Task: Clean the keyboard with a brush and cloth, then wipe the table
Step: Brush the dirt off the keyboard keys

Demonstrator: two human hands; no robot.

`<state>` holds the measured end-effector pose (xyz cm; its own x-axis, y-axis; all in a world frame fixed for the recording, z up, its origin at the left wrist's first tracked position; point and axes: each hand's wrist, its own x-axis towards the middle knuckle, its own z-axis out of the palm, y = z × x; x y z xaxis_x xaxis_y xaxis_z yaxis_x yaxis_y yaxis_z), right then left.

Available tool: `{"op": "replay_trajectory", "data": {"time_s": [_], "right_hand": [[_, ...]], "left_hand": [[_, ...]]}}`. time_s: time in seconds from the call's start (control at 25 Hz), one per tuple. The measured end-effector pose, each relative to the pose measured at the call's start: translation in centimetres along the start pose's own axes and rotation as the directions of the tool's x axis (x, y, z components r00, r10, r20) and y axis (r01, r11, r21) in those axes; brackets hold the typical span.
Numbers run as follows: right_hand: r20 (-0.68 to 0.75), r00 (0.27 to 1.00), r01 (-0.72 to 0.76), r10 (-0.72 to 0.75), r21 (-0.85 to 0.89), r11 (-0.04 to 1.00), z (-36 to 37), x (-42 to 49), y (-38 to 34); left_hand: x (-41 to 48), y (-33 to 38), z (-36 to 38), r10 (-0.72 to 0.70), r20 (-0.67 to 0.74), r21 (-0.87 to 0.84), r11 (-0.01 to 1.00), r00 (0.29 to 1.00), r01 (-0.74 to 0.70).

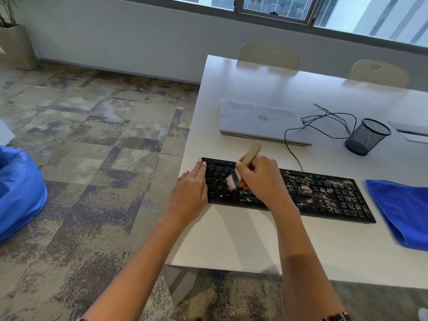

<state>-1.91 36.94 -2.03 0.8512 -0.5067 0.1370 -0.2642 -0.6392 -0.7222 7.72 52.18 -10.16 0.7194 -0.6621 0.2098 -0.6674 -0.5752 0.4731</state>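
Far left, a blue beanbag (18,193) sits on the patterned carpet, well clear of the action. Over at the table's (243,242) near-left corner, the left hand (191,191) lies flat, fingers straight and together. Its fingertips rest on the left end of the black keyboard (324,195), with the thumb splayed out over the table edge. Nothing is gripped there, just a flat press on the frame.

Just beside it, here's the brush (251,154)! The right hand (261,179) has its fingers curled tight around the lower part of the pale handle. The handle's end pokes up and away above the knuckles. The bristles stick out below the fingers to the left, down on the letter keys. They land between the two hands, close to the left hand's fingertips but not touching them. The bristles are blurred.

Moving right, the keyboard lies along the table's near side, and its right half is speckled with pale crumbs and dust. A thin black cable (290,149) runs back from it towards a closed grey laptop (259,121). Further right stands a black mesh pen cup (367,136). And at the far right, just off the keyboard's end, the blue cloth (403,209) lies folded on the table, untouched by either hand.
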Motion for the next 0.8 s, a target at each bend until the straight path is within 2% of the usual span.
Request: {"op": "replay_trajectory", "data": {"time_s": [0.2, 0.32, 0.52, 0.6, 0.72, 0.8], "right_hand": [[0.063, 0.997, -0.029, 0.039, -0.151, 0.988, -0.6, -0.3, -0.3], [0.060, 0.998, -0.019, 0.024, -0.071, 0.997, -0.3, 0.0, -0.4], [-0.063, 0.997, 0.051, -0.054, -0.048, 0.998, 0.7, 1.2, -0.5], [-0.091, 0.994, 0.060, -0.058, 0.018, 0.998, 1.1, 1.5, -0.6], [-0.074, 0.996, 0.060, -0.046, 0.192, 0.980, 1.6, 1.7, -0.7], [-0.045, 0.997, 0.065, -0.056, 0.211, 0.975, 1.6, 1.5, -0.6]], "left_hand": [[0.0, 0.0, 0.1, -0.006, -0.004, -0.017, 1.000, 1.000, 0.006], [0.0, 0.0, 0.1, -0.002, -0.004, -0.017, 1.000, 1.000, 0.002], [0.0, 0.0, 0.0, -0.003, -0.006, -0.010, 1.000, 1.000, 0.003], [0.0, 0.0, 0.0, -0.001, -0.005, -0.010, 1.000, 1.000, 0.001], [0.0, 0.0, 0.0, 0.003, -0.003, -0.009, 1.000, 1.000, -0.003], [0.1, -0.1, 0.0, -0.002, -0.004, -0.009, 1.000, 1.000, 0.001]]}}
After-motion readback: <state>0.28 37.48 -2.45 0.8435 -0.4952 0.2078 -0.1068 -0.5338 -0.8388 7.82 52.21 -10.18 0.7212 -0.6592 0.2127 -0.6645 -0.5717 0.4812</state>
